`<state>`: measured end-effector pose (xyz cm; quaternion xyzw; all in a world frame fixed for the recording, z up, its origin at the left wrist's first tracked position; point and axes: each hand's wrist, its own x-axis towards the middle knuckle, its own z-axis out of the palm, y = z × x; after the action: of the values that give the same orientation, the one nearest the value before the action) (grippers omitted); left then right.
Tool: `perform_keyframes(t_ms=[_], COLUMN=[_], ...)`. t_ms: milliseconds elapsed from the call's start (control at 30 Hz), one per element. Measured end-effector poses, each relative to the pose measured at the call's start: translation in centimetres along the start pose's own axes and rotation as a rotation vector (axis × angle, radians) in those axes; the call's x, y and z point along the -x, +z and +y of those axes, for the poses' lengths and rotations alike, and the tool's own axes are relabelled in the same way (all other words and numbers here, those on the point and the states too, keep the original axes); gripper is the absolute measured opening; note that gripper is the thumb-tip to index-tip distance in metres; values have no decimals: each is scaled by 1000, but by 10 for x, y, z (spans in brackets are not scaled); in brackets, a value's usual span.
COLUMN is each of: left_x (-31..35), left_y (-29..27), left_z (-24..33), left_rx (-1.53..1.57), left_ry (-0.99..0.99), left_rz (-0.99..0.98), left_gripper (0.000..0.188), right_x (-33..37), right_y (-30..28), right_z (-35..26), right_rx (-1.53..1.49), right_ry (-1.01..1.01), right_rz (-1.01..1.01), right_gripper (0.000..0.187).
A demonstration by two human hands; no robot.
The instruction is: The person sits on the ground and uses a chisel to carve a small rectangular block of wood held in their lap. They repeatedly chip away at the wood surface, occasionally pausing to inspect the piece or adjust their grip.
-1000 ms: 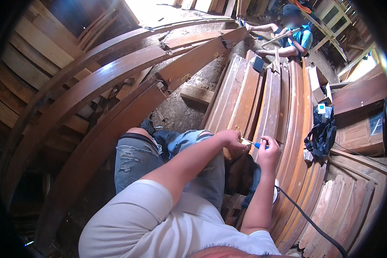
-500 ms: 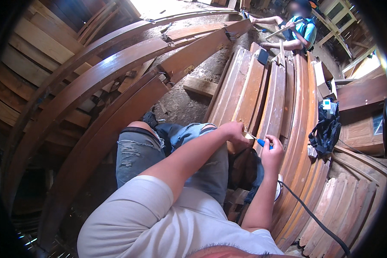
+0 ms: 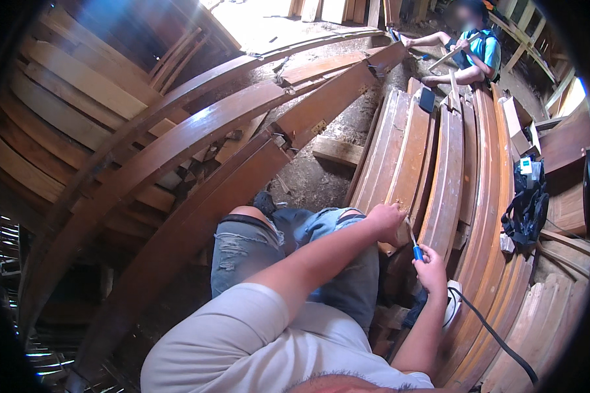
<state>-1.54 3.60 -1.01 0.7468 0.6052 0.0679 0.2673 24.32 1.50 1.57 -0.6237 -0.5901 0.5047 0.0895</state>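
My right hand [image 3: 431,270] is closed round the blue handle of a screwdriver-like tool [image 3: 417,252]. Its thin metal shaft points away from me, toward the end of a brown wooden board [image 3: 410,177]. Over that same end, my left hand [image 3: 388,220] is closed with its fingers wrapped on the wood, close to the tool's tip. Exactly where the tip meets the wood is too small to make out. A few light shavings or crumbs lie on the board by my left fingers.
Long curved boards [image 3: 196,134] stretch across the left. More boards [image 3: 488,216] lie at right, with a dark phone-like object [image 3: 426,100] on them. A black bag [image 3: 526,206] and a black cable [image 3: 495,334] are at right. Another person [image 3: 475,56] sits at the far end holding wood.
The whole view has shifted, so the scene sits further right and lower. My right hand has drawn nearer to me, and the tool's shaft now points more straight ahead. My left hand keeps its place.
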Motion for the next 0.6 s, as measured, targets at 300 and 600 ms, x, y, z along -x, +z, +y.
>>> perform_keyframes(t_ms=[300, 600], left_x=[-3, -1], left_y=[5, 1], left_z=[0, -1], left_rx=[-35, 3], left_ry=[13, -27], left_rz=[-4, 3], left_gripper=[85, 82], right_x=[18, 32], right_y=[18, 21], right_z=[-15, -29], right_rx=[188, 252], right_ry=[-143, -127], right_rz=[49, 46], right_gripper=[53, 54])
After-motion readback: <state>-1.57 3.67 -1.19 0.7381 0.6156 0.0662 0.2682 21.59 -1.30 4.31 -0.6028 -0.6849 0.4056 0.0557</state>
